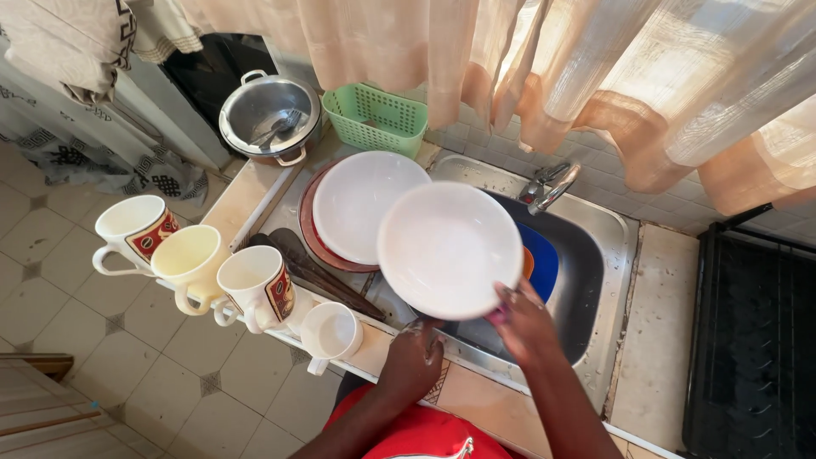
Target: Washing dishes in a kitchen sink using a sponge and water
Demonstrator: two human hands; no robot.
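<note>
In the centre of the frame the right hand is gripping a white plate by its lower right rim, fingers closed on the edge, and is holding it tilted over the steel sink. The left hand is sitting just below the plate's lower edge at the sink's front rim; its fingers are curled, but whether they are clamped on anything is not something I can tell. To the left of the held plate, 1 more white plate is lying on a brown plate on the draining board, so these look already washed. Along the left edge of the worktop, 4 cups are standing in a row: a printed mug, a pale yellow mug, a second printed mug and a small white cup. Dark wooden utensils are lying between the cups and the plates. In the sink, a blue dish is showing beneath the held plate, so some washing seems left. In the upper left, a lidded metal pot and a green basket are sitting beside each other, and the tap is rising behind the sink.
</note>
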